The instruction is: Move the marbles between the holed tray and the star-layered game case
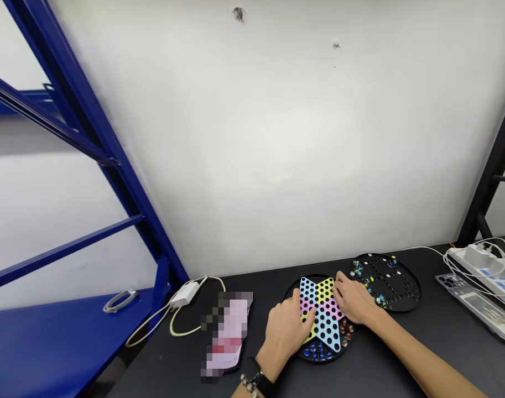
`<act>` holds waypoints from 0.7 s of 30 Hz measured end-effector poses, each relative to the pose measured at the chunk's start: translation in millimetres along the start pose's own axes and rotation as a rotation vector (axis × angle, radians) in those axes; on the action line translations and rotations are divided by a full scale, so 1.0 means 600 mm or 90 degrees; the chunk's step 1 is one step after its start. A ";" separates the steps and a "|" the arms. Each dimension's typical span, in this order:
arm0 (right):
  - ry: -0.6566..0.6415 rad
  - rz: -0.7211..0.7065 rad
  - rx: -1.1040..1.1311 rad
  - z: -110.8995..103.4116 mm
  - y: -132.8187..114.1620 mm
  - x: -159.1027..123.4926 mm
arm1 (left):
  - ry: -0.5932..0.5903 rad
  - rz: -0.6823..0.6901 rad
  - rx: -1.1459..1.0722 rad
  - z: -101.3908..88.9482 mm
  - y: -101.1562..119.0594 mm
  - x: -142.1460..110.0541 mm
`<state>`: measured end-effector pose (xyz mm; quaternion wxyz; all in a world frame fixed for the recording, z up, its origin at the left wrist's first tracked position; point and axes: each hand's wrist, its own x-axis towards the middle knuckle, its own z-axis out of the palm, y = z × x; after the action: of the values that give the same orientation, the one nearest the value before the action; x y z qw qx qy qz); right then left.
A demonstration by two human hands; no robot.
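A star-shaped Chinese checkers board [327, 326], with dark holes in blue, yellow and pink sections, lies over a round black tray [339, 358]. My left hand [286, 327] grips the star's left side, thumb stretched over its top. On the opposite side, the fingers of my right hand [355, 297] are bent around the star's upper right edge; some fingertips are hidden. Blue marbles [314, 350] sit in the tray near me, and red marbles [347, 330] lie along its right side.
Behind my right hand is another round black tray [401, 293] holding several marbles. A phone [230, 337] and a white adapter [186, 294] with cable lie left. At right are a clear case [478, 309] and a power strip [495, 271]. A blue metal frame [123, 182] stands left.
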<state>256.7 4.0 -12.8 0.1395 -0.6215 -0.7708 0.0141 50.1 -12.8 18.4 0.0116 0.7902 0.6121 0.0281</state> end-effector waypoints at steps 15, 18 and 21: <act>-0.030 0.026 0.034 -0.004 -0.004 0.001 | -0.015 -0.005 0.004 0.000 0.000 0.001; -0.039 0.039 0.021 -0.004 -0.004 0.002 | -0.014 -0.004 0.010 -0.001 0.000 0.001; -0.041 0.052 0.001 -0.002 -0.004 0.002 | -0.014 -0.001 0.013 -0.002 0.000 0.000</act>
<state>254.6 4.7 -11.0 0.1141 -0.6516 -0.7489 0.0404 50.1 -12.8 19.7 0.0103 0.7901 0.6128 0.0131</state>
